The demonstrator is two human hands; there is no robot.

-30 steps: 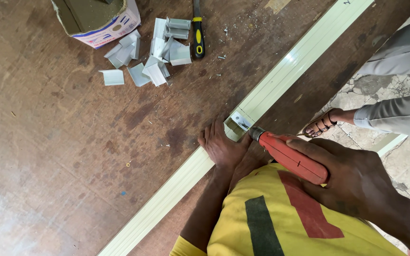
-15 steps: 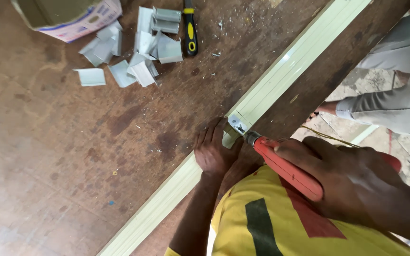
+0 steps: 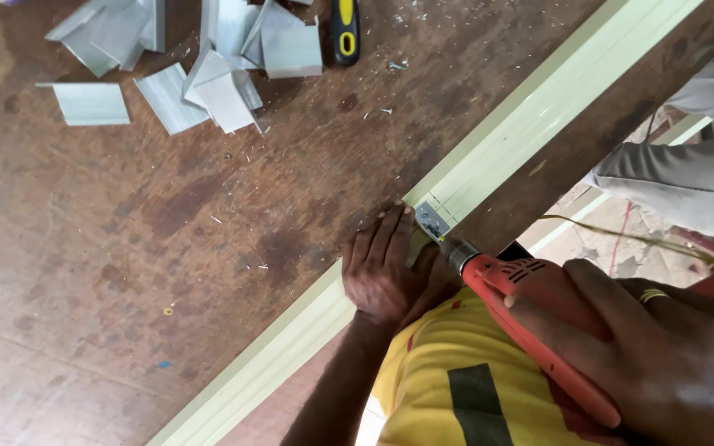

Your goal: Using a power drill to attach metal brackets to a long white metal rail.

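Head camera, looking straight down: my right hand is wrapped tight around the body of a red power drill, a ring showing on one finger, with the drill's nose set against a small metal bracket on a pale green channel strip. That strip runs diagonally across a worn brown wooden table, from the lower left up to the upper right corner. My left hand lies flat and spread, fingers pressed down on the strip just beside the bracket, pinning it to the wood rather than closing on anything. My yellow shirt with its dark stripe fills the bottom of the view between both arms. At the top left, well apart from the work, a heap of cut pale metal pieces lies scattered, with a black and yellow tool handle just beside them. Fine shavings dot the tabletop. At the right edge, another person's grey sleeve shows beyond the table.
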